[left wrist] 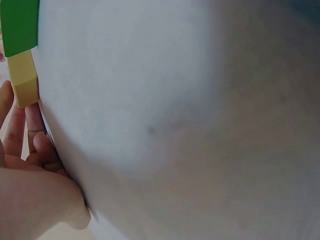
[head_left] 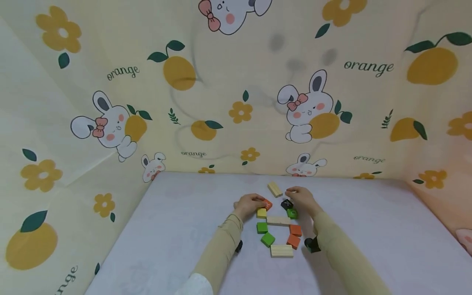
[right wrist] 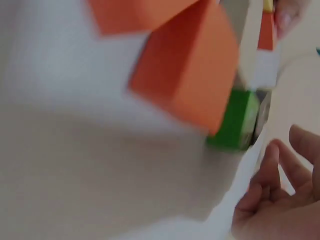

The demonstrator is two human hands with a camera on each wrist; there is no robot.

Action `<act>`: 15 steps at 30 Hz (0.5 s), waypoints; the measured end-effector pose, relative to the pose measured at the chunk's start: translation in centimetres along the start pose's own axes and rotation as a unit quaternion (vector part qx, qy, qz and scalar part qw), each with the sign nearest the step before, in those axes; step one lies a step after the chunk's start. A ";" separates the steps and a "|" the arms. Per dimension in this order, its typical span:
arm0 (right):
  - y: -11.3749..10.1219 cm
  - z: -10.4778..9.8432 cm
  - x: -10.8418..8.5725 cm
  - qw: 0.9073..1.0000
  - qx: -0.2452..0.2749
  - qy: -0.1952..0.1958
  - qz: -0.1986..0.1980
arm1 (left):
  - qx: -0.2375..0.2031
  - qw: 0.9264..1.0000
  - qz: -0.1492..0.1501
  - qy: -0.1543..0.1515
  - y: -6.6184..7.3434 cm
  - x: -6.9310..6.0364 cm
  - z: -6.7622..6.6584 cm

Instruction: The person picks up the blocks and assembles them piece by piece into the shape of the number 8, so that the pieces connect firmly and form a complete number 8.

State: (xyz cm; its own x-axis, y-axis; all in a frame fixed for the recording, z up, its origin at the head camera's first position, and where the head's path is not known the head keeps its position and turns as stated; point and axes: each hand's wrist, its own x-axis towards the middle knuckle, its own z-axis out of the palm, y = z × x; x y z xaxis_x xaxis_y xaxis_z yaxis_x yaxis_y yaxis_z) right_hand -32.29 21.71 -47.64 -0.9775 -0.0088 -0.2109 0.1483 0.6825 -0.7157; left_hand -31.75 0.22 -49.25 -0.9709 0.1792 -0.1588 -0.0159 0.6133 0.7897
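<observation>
At the far left of a block outline, my left hand (head_left: 250,204) pinches an orange block (head_left: 268,205) by its edge, beside a yellow block (head_left: 261,213). In the left wrist view that hand's fingers are partly hidden behind the yellow block (left wrist: 24,80). My right hand (head_left: 303,198) is just beyond a black block (head_left: 286,204) with a white mark, which touches a green block (head_left: 292,213). In the right wrist view the right hand (right wrist: 280,200) has loosely bent fingers, with nothing between thumb and fingertips.
A plain wooden plank (head_left: 274,189) lies beyond the hands. Another plank (head_left: 278,221) crosses the outline's middle, and a third (head_left: 282,251) closes the near end. Green blocks (head_left: 262,228) line the left side, orange blocks (head_left: 295,230) the right. A patterned cloth wall (head_left: 221,159) rises behind.
</observation>
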 end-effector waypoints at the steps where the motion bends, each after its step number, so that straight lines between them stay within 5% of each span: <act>1: -0.4 0.2 0.2 1.000 -0.009 0.012 -0.005 | 0.000 1.000 0.003 0.001 0.1 0.0 0.0; 7: -2.5 1.1 0.9 0.996 -0.055 0.064 -0.016 | 0.007 1.000 0.013 0.008 0.3 0.1 0.0; 15: -2.0 2.4 1.3 0.998 0.009 0.059 0.020 | -0.006 1.000 0.011 0.003 -0.3 0.1 -0.2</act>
State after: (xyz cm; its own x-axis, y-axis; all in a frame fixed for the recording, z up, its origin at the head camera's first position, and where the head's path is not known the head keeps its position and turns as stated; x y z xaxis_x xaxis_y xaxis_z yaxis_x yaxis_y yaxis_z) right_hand -33.53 18.63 -48.11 -0.9815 0.1041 -0.1609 0.1889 0.6674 -0.7203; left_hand -31.88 -0.12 -49.35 -0.9725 0.1879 -0.1376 0.0028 0.6003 0.7998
